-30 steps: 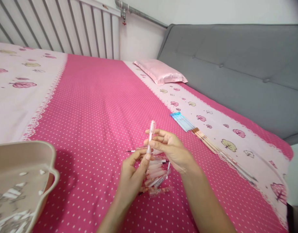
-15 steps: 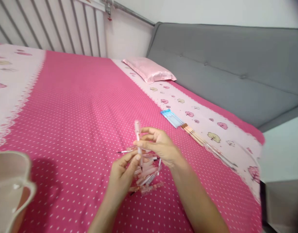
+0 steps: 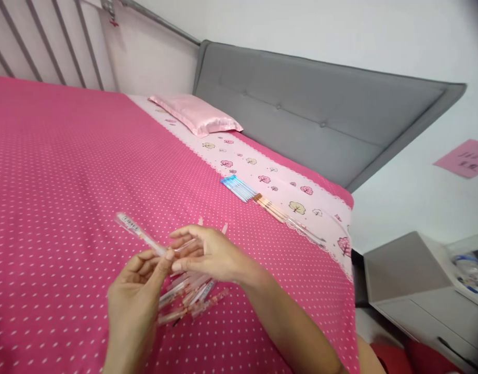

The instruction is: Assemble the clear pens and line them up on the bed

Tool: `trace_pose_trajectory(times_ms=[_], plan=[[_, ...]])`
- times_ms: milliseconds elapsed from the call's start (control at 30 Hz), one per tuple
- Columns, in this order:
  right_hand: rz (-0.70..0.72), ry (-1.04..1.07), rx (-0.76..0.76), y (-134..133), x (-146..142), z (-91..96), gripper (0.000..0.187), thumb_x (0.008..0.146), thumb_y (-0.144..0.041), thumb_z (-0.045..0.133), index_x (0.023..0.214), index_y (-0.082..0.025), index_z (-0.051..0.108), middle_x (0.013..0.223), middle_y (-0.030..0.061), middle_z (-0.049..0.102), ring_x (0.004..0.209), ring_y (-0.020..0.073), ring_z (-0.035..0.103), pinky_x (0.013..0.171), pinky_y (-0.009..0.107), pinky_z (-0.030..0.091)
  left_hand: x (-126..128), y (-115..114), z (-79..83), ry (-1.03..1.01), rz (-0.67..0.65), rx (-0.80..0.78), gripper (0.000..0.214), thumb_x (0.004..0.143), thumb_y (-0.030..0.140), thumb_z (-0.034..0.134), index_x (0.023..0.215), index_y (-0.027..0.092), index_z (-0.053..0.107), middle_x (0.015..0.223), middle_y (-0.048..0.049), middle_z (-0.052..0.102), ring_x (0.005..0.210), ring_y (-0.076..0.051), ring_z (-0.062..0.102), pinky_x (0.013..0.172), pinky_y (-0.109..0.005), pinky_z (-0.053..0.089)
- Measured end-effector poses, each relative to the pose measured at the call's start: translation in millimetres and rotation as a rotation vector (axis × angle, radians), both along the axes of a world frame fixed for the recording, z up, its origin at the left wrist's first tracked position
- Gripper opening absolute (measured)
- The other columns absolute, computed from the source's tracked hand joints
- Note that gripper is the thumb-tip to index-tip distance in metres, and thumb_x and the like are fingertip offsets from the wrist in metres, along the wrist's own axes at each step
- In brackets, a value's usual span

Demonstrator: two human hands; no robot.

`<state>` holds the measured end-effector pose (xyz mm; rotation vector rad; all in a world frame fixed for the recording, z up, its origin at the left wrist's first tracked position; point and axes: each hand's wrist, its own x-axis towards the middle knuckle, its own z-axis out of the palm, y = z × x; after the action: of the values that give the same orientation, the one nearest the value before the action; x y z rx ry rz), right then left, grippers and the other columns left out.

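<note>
My left hand (image 3: 141,283) pinches a slim pale pink pen (image 3: 140,232) between thumb and fingers. The pen slants up to the left, and its far end shows a barcode. My right hand (image 3: 210,254) is close beside it, fingers curled around a clear, pinkish slim piece that is mostly hidden. Below both hands lies a loose pile of similar pink and white pens (image 3: 202,293), partly covered by my right hand and wrist.
Along the bed's patterned border lie a row of blue pens (image 3: 239,188), brown-topped pens (image 3: 272,208) and thin clear-white ones (image 3: 307,231). A pink pillow (image 3: 196,114) rests by the grey headboard (image 3: 293,104). A bedside cabinet (image 3: 410,270) stands at right.
The pen has gone from upright to slanting left, now in my left hand. My right hand has come away from its upper end. The view has turned right; the beige container left the picture.
</note>
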<state>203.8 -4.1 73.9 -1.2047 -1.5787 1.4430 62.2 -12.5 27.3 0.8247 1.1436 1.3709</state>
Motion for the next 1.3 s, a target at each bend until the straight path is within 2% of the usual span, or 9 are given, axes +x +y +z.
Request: trace_pose_trajectory(times_ms=[167, 233, 400, 567, 767, 900, 1067, 1300], plan=[[-0.216, 0.014, -0.043, -19, 6, -21.8, 0.039, 0.063, -0.031, 0.075, 0.095, -0.019, 0.055, 0.085, 0.0019, 0.061, 0.075, 0.0142, 0.06, 0.065, 0.029, 0.05, 8, -5, 1.3, 0.024, 0.01, -0.011, 0.034, 0.055, 0.031, 0.079, 0.075, 0.016, 0.056, 0.064, 0.0039, 0.059, 0.058, -0.009, 0.056, 0.054, -0.017, 0.047], [-0.272, 0.057, -0.044, -26, 6, -30.9, 0.035, 0.062, -0.029, 0.075, 0.087, -0.017, 0.055, 0.077, 0.0001, 0.059, 0.069, 0.012, 0.058, 0.065, 0.027, 0.049, 11, -7, 1.1, 0.024, -0.019, -0.013, 0.035, 0.055, 0.033, 0.079, 0.073, 0.015, 0.055, 0.063, 0.0038, 0.058, 0.056, -0.008, 0.054, 0.052, -0.017, 0.046], [-0.346, 0.152, -0.092, -42, 2, -46.6, 0.032, 0.062, -0.025, 0.075, 0.087, -0.015, 0.058, 0.074, 0.0, 0.059, 0.067, 0.0103, 0.056, 0.065, 0.025, 0.046, 16, -13, 1.4, 0.035, -0.1, -0.021, 0.033, 0.06, 0.034, 0.075, 0.072, 0.015, 0.052, 0.058, 0.0048, 0.056, 0.052, -0.007, 0.051, 0.048, -0.016, 0.041], [-0.382, 0.286, -0.101, -50, -4, -52.7, 0.025, 0.064, -0.028, 0.074, 0.08, -0.015, 0.06, 0.07, -0.0004, 0.06, 0.064, 0.0097, 0.056, 0.062, 0.023, 0.044, 17, -16, 2.6, 0.044, -0.107, -0.011, 0.03, 0.061, 0.032, 0.075, 0.069, 0.015, 0.051, 0.056, 0.0056, 0.053, 0.049, -0.006, 0.048, 0.047, -0.016, 0.039], [-0.402, 0.305, -0.083, -52, -12, -55.5, 0.024, 0.066, -0.032, 0.073, 0.08, -0.016, 0.061, 0.073, 0.0013, 0.062, 0.068, 0.013, 0.058, 0.065, 0.026, 0.046, 17, -16, 3.0, 0.034, -0.104, -0.018, 0.032, 0.057, 0.03, 0.076, 0.066, 0.015, 0.05, 0.056, 0.005, 0.053, 0.051, -0.007, 0.05, 0.049, -0.017, 0.041], [-0.461, 0.32, -0.051, -52, -6, -55.7, 0.024, 0.07, -0.035, 0.069, 0.082, -0.016, 0.062, 0.074, 0.0018, 0.063, 0.069, 0.0133, 0.059, 0.068, 0.027, 0.047, 18, -13, 5.2, 0.041, -0.159, -0.053, 0.038, 0.052, 0.034, 0.078, 0.073, 0.015, 0.052, 0.06, 0.0034, 0.056, 0.052, -0.01, 0.053, 0.049, -0.02, 0.044], [-0.691, 0.181, 0.036, -54, 39, -58.4, 0.026, 0.068, -0.037, 0.069, 0.082, -0.016, 0.063, 0.075, 0.0016, 0.064, 0.069, 0.0127, 0.057, 0.07, 0.026, 0.045, 19, -9, 3.6, 0.137, -0.154, -0.021, 0.045, 0.049, 0.041, 0.078, 0.08, 0.014, 0.058, 0.069, -0.0003, 0.06, 0.06, -0.012, 0.057, 0.051, -0.02, 0.045], [-1.035, -0.246, 0.204, -85, 144, -76.9, 0.032, 0.07, -0.042, 0.063, 0.084, -0.014, 0.065, 0.08, 0.0063, 0.066, 0.074, 0.018, 0.059, 0.072, 0.031, 0.044, 19, -7, 1.1, 0.195, -0.151, -0.004, 0.04, 0.054, 0.044, 0.076, 0.08, 0.017, 0.061, 0.07, 0.0, 0.061, 0.06, -0.013, 0.057, 0.052, -0.02, 0.046]])
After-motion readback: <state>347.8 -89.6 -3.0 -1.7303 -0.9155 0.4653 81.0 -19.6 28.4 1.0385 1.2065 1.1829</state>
